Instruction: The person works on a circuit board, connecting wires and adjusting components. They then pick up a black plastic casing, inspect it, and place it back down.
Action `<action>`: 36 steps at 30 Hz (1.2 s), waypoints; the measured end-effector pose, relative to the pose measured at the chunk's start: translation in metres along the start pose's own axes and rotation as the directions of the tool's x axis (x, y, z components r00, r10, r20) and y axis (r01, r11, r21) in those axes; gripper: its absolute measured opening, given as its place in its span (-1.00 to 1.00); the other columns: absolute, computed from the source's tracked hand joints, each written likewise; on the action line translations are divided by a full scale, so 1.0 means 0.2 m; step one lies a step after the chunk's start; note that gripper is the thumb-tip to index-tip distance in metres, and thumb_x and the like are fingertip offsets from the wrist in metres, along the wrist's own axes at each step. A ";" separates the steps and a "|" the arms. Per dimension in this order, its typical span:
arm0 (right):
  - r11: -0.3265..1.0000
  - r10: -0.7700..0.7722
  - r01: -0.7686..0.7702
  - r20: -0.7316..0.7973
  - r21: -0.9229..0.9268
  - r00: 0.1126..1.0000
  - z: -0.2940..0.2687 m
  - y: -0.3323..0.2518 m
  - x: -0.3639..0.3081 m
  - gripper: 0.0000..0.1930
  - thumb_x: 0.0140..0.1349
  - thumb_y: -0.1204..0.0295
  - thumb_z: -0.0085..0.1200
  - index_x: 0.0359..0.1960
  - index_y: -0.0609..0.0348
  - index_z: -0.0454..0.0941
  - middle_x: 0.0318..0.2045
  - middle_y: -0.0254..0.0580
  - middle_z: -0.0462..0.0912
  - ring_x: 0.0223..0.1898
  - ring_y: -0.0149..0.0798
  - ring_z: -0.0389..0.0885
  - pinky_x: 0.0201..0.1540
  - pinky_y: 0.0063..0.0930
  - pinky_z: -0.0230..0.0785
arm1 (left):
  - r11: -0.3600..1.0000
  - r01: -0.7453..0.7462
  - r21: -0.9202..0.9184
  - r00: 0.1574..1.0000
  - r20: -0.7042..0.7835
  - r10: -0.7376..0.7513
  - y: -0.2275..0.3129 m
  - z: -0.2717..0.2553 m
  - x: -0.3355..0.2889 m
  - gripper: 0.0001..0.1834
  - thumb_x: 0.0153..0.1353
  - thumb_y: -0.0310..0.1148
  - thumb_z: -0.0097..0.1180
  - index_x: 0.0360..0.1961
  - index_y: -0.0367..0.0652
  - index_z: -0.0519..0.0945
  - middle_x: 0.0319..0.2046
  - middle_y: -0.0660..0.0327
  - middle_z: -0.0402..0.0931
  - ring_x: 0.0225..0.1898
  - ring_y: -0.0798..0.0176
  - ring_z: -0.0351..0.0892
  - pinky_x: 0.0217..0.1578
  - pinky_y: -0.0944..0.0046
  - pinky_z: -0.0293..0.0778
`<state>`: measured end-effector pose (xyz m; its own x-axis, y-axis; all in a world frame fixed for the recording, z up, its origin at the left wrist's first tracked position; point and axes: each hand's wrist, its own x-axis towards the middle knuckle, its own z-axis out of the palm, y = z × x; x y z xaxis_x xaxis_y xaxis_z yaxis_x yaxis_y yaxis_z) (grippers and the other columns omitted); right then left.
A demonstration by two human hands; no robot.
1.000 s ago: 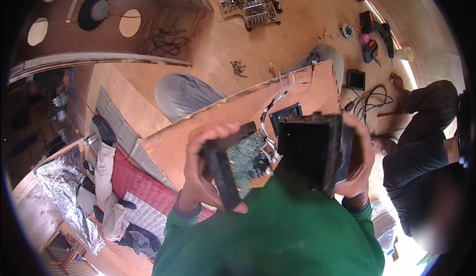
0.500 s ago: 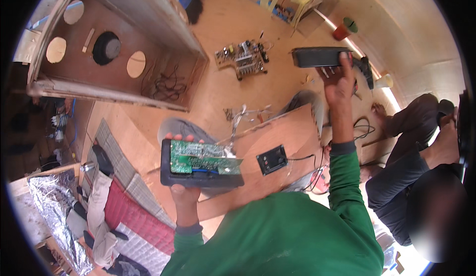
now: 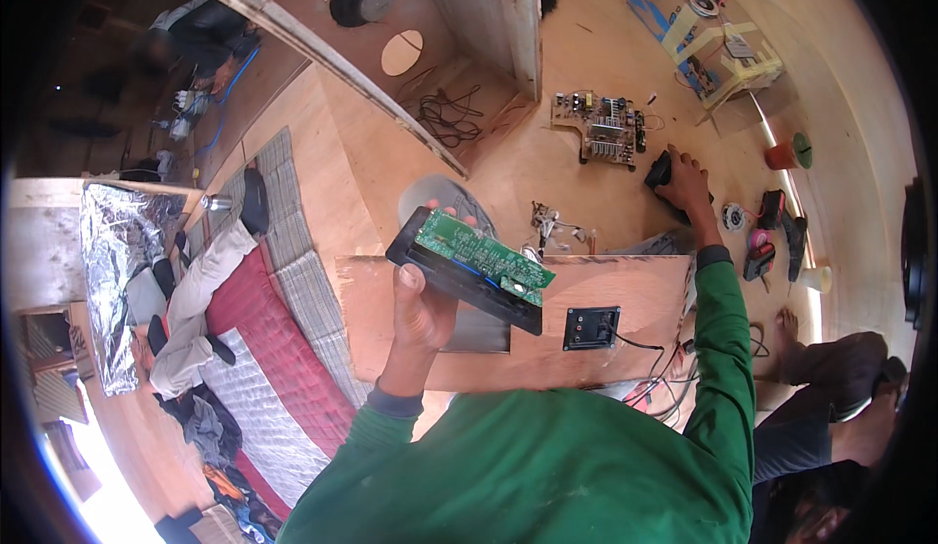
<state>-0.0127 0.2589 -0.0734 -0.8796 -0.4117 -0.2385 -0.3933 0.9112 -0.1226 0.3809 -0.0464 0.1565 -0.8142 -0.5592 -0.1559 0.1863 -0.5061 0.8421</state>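
Observation:
My left hand [image 3: 422,311] grips a black panel [image 3: 399,244] from underneath, thumb on the near edge and fingertips showing at the far edge. A green circuit board [image 3: 479,253] is on the panel's upper face, with a blue strip along one side, and the whole piece tilts down to the right. Out to the right, my right hand [image 3: 689,190] has its fingers over a long black plastic cover [image 3: 660,169] at the floor, partly hidden by the hand. Across my lap lies a wooden board [image 3: 459,363] with a black terminal plate [image 3: 591,329] and a cable.
A bare amplifier board [image 3: 608,129] lies on the floor ahead. Left of it stands a large open speaker cabinet [image 3: 479,26]. At right are a cordless drill [image 3: 762,251] and an orange cup [image 3: 787,153]. Another person's leg [image 3: 821,373] is at the right edge.
My right hand has brought the black cover down from the air to the floor. The panel in my left hand has tilted. The view has turned, shifting the surroundings.

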 end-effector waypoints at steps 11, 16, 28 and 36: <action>0.722 -0.197 0.341 -0.294 0.602 0.935 -0.39 -0.39 -0.38 -0.25 0.32 0.33 0.36 0.55 0.13 0.44 0.42 -0.01 0.62 0.44 0.03 0.58 0.47 -0.04 0.38 | 0.926 0.042 -0.375 0.946 0.314 0.085 0.28 -0.04 0.00 0.38 0.12 0.66 0.32 0.58 -0.33 0.27 0.41 -0.01 0.43 0.47 -0.19 0.49 0.46 -0.43 0.47; 0.050 -0.606 0.360 -0.258 0.932 0.752 -0.64 -0.85 -0.89 -0.29 0.37 0.31 0.22 0.57 0.19 0.44 0.46 -0.09 0.61 0.45 -0.06 0.52 0.51 -0.07 0.31 | 0.904 0.105 -0.416 0.893 0.438 0.098 0.57 -0.05 -0.04 0.38 0.16 0.61 0.36 0.54 -0.46 0.25 0.33 -0.09 0.46 0.42 -0.16 0.52 0.47 -0.34 0.45; 0.280 -0.695 0.649 -0.318 0.707 0.645 -0.53 -1.25 -1.21 -0.69 0.39 0.52 0.29 0.13 0.29 0.68 0.03 0.09 0.75 0.09 0.13 0.71 0.16 -0.01 0.55 | 0.921 0.004 -0.390 0.889 0.423 0.175 0.59 -0.21 -0.30 0.58 -0.04 0.59 0.54 0.67 -0.39 0.10 0.47 -0.08 0.37 0.55 -0.20 0.37 0.54 -0.39 0.34; 0.006 -0.524 0.311 -0.262 0.950 0.810 -0.65 -1.21 -1.19 -0.83 0.54 0.56 0.24 0.08 0.34 0.69 -0.28 -0.03 0.79 -0.29 -0.24 0.77 -0.18 -0.34 0.60 | 0.905 -0.131 -0.405 0.951 0.206 0.230 0.67 -0.24 -0.39 0.50 0.06 0.65 0.40 0.53 -0.53 0.16 0.38 -0.18 0.37 0.51 -0.20 0.39 0.46 -0.29 0.54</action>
<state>0.2570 0.1384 0.1374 -0.5765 -0.8078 0.1230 -0.0213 -0.1356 -0.9905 0.4956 -0.1019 0.2579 -0.8452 -0.5126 0.1516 0.4976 -0.6509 0.5734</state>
